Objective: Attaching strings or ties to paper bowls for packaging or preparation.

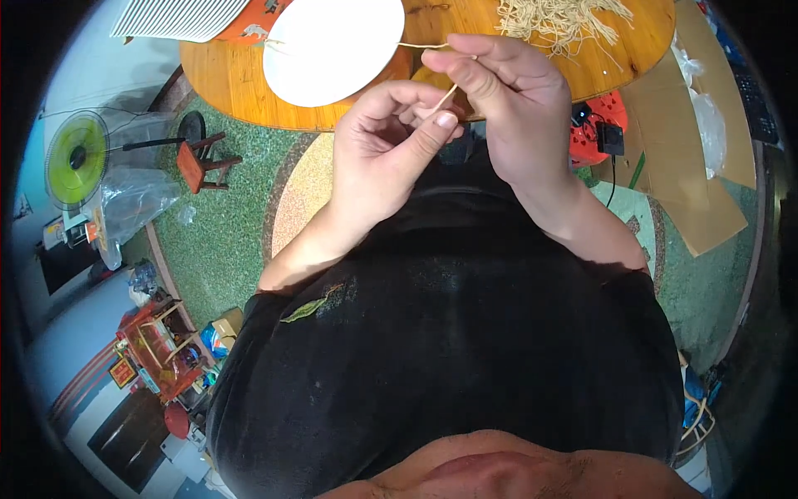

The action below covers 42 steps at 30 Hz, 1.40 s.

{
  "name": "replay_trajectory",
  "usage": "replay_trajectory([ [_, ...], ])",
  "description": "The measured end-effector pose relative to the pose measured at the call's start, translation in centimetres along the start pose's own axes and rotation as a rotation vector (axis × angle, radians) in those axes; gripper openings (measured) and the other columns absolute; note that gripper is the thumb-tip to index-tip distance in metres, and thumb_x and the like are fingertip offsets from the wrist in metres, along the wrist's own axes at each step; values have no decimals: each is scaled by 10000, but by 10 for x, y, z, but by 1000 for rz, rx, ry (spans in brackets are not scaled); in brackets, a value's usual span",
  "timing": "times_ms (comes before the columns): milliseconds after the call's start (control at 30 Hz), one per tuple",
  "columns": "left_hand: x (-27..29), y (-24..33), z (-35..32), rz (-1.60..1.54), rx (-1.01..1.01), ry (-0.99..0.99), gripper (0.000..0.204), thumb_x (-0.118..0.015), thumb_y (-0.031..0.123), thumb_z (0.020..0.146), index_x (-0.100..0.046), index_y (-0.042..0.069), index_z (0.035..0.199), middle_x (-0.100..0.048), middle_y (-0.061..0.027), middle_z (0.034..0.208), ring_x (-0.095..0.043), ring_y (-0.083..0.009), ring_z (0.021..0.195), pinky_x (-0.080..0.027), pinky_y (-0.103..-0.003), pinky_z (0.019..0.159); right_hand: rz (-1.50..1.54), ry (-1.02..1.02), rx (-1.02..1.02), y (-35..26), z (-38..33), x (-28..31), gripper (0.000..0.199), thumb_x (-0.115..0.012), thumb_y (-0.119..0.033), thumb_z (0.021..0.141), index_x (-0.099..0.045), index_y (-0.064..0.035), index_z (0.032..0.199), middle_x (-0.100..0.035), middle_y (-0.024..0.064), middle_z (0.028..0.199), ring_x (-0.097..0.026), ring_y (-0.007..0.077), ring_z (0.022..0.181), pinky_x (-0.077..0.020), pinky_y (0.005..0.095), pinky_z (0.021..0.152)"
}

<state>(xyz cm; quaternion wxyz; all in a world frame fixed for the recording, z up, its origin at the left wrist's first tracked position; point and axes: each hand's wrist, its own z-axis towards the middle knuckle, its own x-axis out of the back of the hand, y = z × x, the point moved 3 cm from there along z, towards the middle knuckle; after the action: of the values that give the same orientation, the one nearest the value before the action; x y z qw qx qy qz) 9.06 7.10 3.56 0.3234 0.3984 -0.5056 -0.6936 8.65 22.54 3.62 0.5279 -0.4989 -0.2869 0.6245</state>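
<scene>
Wooden table (241, 79) edge just beyond both hands (453, 125), fingers pinching a thin pale stem (446, 97).

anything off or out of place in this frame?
One stray item: a green leaf lies on the person's black shirt, away from the work. The left hand and right hand pinch a thin pale strand between them. More strands sit piled on the wooden table, beside a white plate.
</scene>
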Motion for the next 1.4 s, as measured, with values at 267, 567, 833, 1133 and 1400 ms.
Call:
replay_trajectory([
  [267, -2, -4, 5, 3, 113, 44, 142, -660, -3, 1000, -678, -54, 1131, -751, -93, 989, -721, -148, 859, -599, -273, 799, 52, -35, -31, 0, -3, 1, 192, -672, -57, 998, -704, 26, 1168, -783, 152, 1030, -760, 147, 935, -614, 225, 772],
  [567, 11, 13, 6, 757, -122, 63, 85, -701, 36, 954, -708, -13, 1023, -685, -112, 845, -692, -195, 729, -540, -297, 672, -630, -121, 506, -15, -10, 26, 447, -773, 27, 826, -667, -73, 1249, -663, 103, 1293, -604, 95, 708, -527, 217, 592],
  [833, 10, 28, 7, 923, -82, -14, 56, -695, 51, 934, -681, -3, 927, -653, -124, 820, -652, -264, 719, -505, -353, 650, -575, -223, 382, 6, -18, 13, 201, -809, -54, 839, -746, -48, 1030, -757, 84, 964, -709, 204, 717, -564, 317, 625],
  [1133, 8, 49, 10, 997, -271, 23, 43, -732, 34, 900, -706, 17, 930, -675, -107, 834, -653, -229, 696, -512, -320, 631, -752, -294, 271, 4, 2, 22, 57, -688, -88, 928, -697, -52, 971, -692, 102, 854, -692, 274, 768, -544, 387, 702],
  [1400, 55, 50, 62, 1013, 62, -120, 231, -592, 206, 1062, -689, -1, 1093, -703, -73, 848, -678, -138, 803, -545, -294, 727, 523, -127, -242, -1, 75, 42, 122, -575, -115, 1044, -648, -18, 1039, -717, 80, 979, -600, 117, 769, -469, 228, 688],
])
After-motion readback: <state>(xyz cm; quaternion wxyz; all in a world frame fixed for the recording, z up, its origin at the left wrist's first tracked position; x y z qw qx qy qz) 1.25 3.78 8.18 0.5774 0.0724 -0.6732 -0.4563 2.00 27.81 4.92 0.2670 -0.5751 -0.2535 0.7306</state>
